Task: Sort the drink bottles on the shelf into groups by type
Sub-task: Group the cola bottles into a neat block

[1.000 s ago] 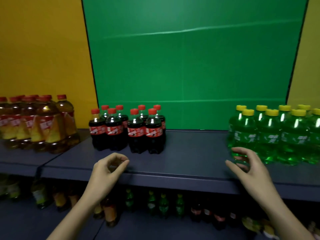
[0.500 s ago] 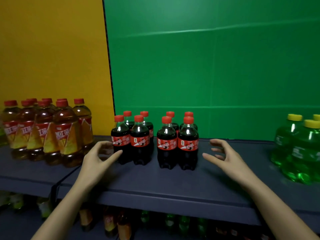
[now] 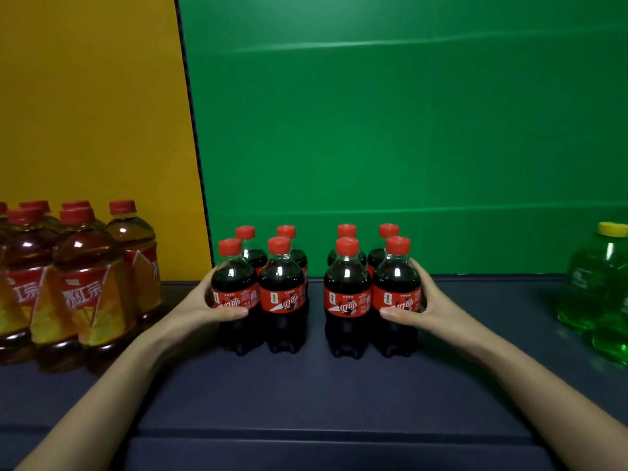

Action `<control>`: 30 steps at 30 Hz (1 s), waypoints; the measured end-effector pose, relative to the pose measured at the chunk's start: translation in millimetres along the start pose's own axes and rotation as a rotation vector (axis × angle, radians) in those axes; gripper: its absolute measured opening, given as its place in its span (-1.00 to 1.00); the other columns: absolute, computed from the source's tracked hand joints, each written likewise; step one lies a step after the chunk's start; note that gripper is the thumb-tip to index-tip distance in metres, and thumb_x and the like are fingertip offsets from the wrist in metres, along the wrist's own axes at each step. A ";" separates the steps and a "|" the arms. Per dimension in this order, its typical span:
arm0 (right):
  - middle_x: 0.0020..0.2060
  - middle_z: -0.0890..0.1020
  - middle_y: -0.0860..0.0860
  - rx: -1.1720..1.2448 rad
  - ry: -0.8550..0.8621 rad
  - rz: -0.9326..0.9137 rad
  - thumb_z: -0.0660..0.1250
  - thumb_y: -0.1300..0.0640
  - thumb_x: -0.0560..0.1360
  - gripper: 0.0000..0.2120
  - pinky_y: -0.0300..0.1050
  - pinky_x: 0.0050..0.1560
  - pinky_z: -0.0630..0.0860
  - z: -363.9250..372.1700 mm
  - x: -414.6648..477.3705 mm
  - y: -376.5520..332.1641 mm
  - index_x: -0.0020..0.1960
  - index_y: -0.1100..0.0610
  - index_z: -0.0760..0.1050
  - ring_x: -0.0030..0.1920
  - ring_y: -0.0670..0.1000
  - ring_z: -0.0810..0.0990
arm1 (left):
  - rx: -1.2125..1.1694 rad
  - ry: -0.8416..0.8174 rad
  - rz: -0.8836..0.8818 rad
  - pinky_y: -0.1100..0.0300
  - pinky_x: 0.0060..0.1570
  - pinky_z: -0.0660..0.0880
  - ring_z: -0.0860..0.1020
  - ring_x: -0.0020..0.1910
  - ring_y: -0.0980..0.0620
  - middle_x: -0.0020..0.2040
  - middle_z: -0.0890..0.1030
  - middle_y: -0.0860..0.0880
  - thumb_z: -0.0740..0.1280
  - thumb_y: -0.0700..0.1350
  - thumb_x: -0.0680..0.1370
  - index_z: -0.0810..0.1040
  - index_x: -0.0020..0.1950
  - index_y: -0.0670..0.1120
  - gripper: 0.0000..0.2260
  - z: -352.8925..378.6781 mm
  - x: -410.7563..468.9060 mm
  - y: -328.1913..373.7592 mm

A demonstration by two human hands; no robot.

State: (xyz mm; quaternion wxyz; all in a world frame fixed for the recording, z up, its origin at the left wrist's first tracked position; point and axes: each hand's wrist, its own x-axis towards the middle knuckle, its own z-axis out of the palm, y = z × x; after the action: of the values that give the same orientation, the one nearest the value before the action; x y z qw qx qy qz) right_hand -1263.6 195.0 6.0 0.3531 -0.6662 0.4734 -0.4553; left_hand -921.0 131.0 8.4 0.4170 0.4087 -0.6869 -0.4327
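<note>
My left hand (image 3: pixel 200 307) wraps the outer side of the left cola cluster (image 3: pixel 282 294), thumb across the front label and fingers (image 3: pixel 206 286) curled behind. My right hand (image 3: pixel 431 304) clamps the right cola cluster (image 3: pixel 346 294) the same way. Both clusters stand upright on the shelf (image 3: pixel 306 396) at 12 o'clock, a gap between them. That gap lies at 3 o'clock from my left hand and 9 from my right, so I judge an inward squeeze comes next. Tea bottles (image 3: pixel 81 290) stand at 9 o'clock, green bottles (image 3: pixel 598 283) at 3.

Cut off or hidden.
Tea bottles (image 3: pixel 20 283) cross the left edge, green bottle (image 3: pixel 598 283) the right; colas (image 3: pixel 282 287) hide fingers of left hand (image 3: pixel 200 307) and right hand (image 3: pixel 436 304).
</note>
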 end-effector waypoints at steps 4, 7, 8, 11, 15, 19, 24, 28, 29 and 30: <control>0.12 0.48 -0.21 0.015 0.047 -0.022 0.53 0.17 0.27 -0.10 -0.50 -0.13 0.47 11.7 -1.4 -1.7 0.42 -0.07 0.06 0.00 -0.39 0.54 | -0.056 -0.046 0.084 0.38 -0.21 0.53 0.61 -0.02 0.20 0.01 0.65 0.12 0.63 0.18 -0.16 0.36 0.17 0.11 -0.05 10.0 0.2 -1.9; 0.09 0.51 -0.18 -0.005 0.086 -0.034 0.55 0.16 0.24 -0.21 -0.49 -0.15 0.47 18.4 -1.3 -3.2 0.31 -0.09 0.17 -0.03 -0.37 0.57 | -0.071 -0.052 0.115 0.38 -0.19 0.53 0.62 0.00 0.17 0.02 0.66 0.09 0.63 0.16 -0.13 0.40 0.20 0.05 -0.06 13.1 2.4 -6.1; 0.09 0.52 -0.17 -0.004 0.099 -0.024 0.56 0.09 0.19 -0.22 -0.47 -0.14 0.48 20.2 -1.7 -3.7 0.27 -0.10 0.21 -0.02 -0.34 0.58 | -0.073 -0.049 0.116 0.36 -0.17 0.54 0.62 0.01 0.14 0.05 0.64 0.04 0.64 0.15 -0.12 0.40 0.23 0.02 -0.05 13.7 3.4 -7.9; 0.09 0.56 -0.14 0.000 0.136 -0.021 0.56 0.00 0.11 -0.18 -0.44 -0.12 0.49 25.0 -1.4 -3.5 0.28 -0.09 0.25 0.01 -0.28 0.59 | -0.053 -0.055 0.126 0.23 -0.04 0.56 0.60 0.09 0.06 0.16 0.60 -0.04 0.64 0.12 -0.03 0.35 0.32 -0.04 -0.02 15.2 6.5 -11.5; 0.09 0.57 -0.18 -0.021 0.146 -0.027 0.55 -0.06 0.10 -0.18 -0.42 -0.08 0.50 30.5 -2.1 -4.9 0.27 -0.16 0.26 0.03 -0.27 0.59 | -0.040 -0.038 0.130 0.11 0.09 0.53 0.59 0.11 0.05 0.20 0.57 -0.04 0.63 0.07 0.02 0.29 0.38 -0.04 -0.01 17.3 8.2 -15.8; 0.09 0.55 -0.17 -0.006 0.143 -0.028 0.54 -0.03 0.12 -0.14 -0.43 -0.08 0.50 32.1 -0.9 -5.5 0.33 -0.09 0.21 0.01 -0.29 0.58 | -0.043 -0.037 0.138 0.13 0.07 0.54 0.59 0.11 0.06 0.20 0.57 -0.03 0.64 0.11 -0.01 0.29 0.38 -0.03 0.03 19.5 8.1 -15.8; 0.09 0.53 -0.21 -0.035 0.147 -0.013 0.50 -0.14 0.08 -0.09 -0.43 -0.07 0.51 32.5 -3.0 -7.6 0.34 -0.13 0.16 0.02 -0.33 0.56 | -0.058 -0.069 0.125 0.16 0.06 0.53 0.58 0.14 0.07 0.22 0.55 -0.01 0.63 0.11 0.02 0.25 0.40 0.00 0.02 20.3 5.8 -13.9; 0.08 0.51 -0.27 -0.167 0.099 0.040 0.52 -0.13 0.24 -0.32 -0.45 -0.09 0.47 28.1 -8.2 -16.6 0.21 -0.30 0.20 0.00 -0.38 0.54 | -0.038 -0.103 0.087 0.15 0.09 0.53 0.58 0.14 0.07 0.22 0.56 -0.01 0.63 0.12 0.03 0.29 0.36 0.03 -0.03 17.9 3.7 -8.6; 0.09 0.50 -0.28 -0.216 0.090 0.063 0.47 -0.14 0.24 -0.39 -0.45 -0.09 0.44 25.9 -10.2 -20.2 0.17 -0.32 0.21 0.00 -0.37 0.53 | -0.023 -0.103 0.068 0.16 0.09 0.52 0.58 0.13 0.08 0.20 0.57 0.01 0.62 0.16 0.01 0.32 0.33 0.06 -0.05 17.0 2.0 -6.3; 0.13 0.49 -0.28 -0.273 0.090 0.080 0.43 -0.18 0.23 -0.39 -0.43 -0.04 0.42 23.1 -12.3 -23.3 0.19 -0.31 0.22 0.03 -0.34 0.52 | -0.002 -0.092 0.043 0.20 0.07 0.50 0.58 0.10 0.12 0.16 0.58 0.05 0.61 0.21 -0.04 0.35 0.27 0.11 -0.07 15.7 -1.0 -3.1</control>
State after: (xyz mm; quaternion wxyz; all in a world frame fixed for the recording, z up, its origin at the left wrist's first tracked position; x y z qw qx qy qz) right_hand -1236.3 214.7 16.0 0.2554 -0.6678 0.5724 -0.4015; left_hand -934.5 135.0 0.9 0.3947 0.3732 -0.7136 -0.4425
